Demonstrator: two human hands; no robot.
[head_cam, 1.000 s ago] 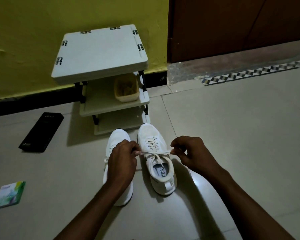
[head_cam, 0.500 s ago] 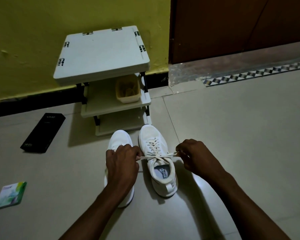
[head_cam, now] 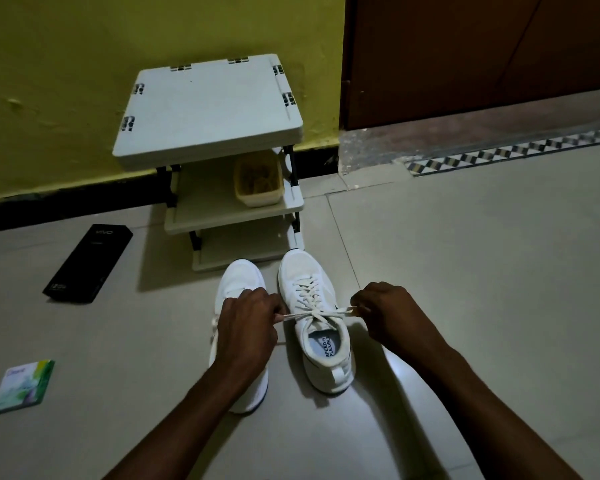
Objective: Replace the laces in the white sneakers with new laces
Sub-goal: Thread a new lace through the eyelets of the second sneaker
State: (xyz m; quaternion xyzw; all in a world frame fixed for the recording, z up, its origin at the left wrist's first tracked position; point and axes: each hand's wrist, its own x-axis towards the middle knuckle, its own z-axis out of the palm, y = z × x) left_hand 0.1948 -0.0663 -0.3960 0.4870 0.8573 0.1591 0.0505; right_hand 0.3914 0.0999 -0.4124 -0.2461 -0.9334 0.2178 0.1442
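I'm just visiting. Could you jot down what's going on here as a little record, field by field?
activity: a person lacing white sneakers on the floor
left hand: pinches one end of the lace, drawn sideways
right hand: pinches the other end
laced sneaker: between the hands, toe toward the rack
other sneaker: beside it, partly hidden under the left hand
nearby: yellow tub on the rack's middle shelf; black box, green packet

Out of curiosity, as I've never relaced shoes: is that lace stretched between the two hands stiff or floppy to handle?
Probably floppy: the lace runs straight only where the left hand and right hand pinch its ends taut. Likely light too: it looks thin and flat.
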